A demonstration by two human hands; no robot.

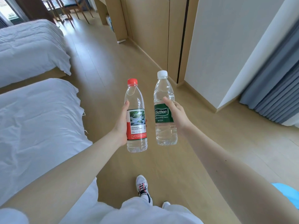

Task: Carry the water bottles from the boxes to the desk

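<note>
The person holds 2 water bottles in front of the body, above the wooden floor, 1 in each hand. Both arms are stretched forward.

The left hand is wrapped around the red-cap bottle at its label. The thumb lies along the left side of the bottle, and the tips of the fingers show a little at the right edge of the label. The bottle is upright, with clear water inside. Its label has a picture of a stream and a red part.

The right hand is clamped on the white-cap bottle. It grips at the green label, with the thumb over the front of the bottle above the label. This bottle is also upright, a little higher and farther than the other one. The 2 bottles are near each other but do not touch.

On the left are 2 beds with white covers. On the far right is a wooden wardrobe and a white wall, and at the right edge hangs a grey curtain. Far in the room, chairs stand near a window. At the near edge, 1 sneaker is on the floor below the hands.
</note>
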